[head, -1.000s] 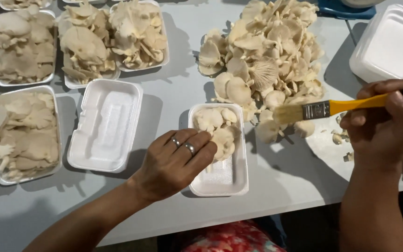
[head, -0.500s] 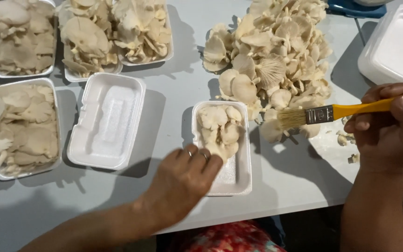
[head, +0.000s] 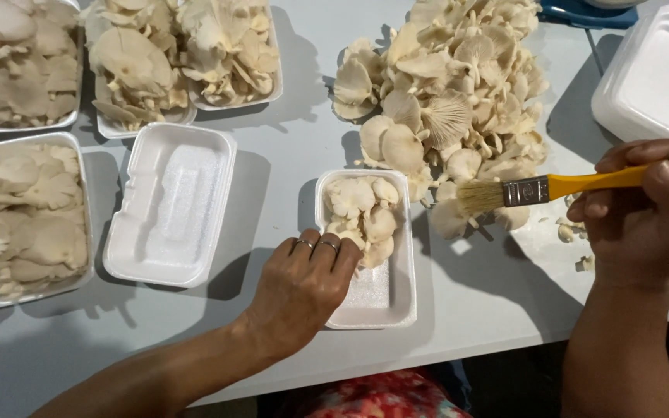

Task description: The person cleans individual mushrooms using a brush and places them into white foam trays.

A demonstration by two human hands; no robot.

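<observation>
On the near counter (head: 272, 162), I am resting my left hand (head: 301, 288), fingers spread, on the mushroom tray (head: 385, 298); my right hand (head: 644, 213) is gripping a brush (head: 536, 190).

A white foam tray (head: 396, 298), partly filled with oyster mushrooms (head: 364, 217), is touched at its near left edge by the left hand (head: 303, 286). A yellow-handled paintbrush (head: 551, 188) is held level in the right hand (head: 644, 220), bristles toward a loose mushroom heap (head: 451, 101). An unfilled foam tray (head: 170, 203) is seen at left, beside filled trays (head: 25, 213).
</observation>
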